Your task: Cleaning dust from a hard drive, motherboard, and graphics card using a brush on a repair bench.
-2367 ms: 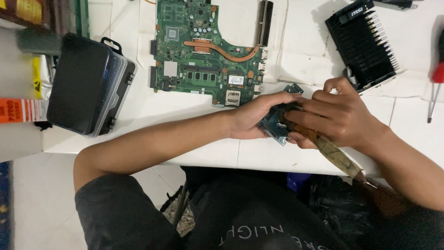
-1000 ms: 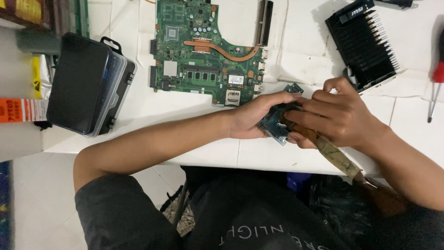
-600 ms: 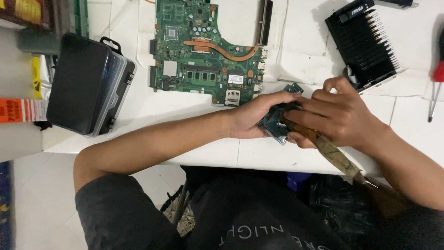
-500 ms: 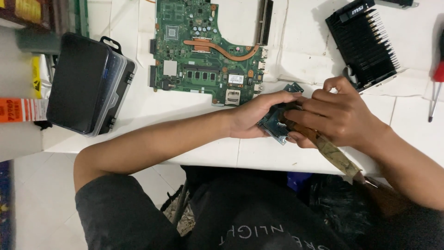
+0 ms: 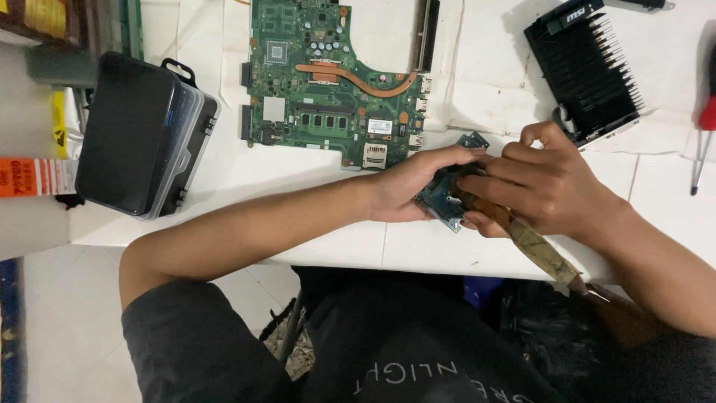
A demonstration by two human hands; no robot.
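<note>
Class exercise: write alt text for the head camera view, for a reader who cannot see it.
Two bare hands meet over a small blue circuit board at the front edge of a white table: the left hand steadies it while the right hand holds a brown-handled tool against it. Behind lie a green laptop motherboard, a black finned heatsink and a dark plastic case.
</note>
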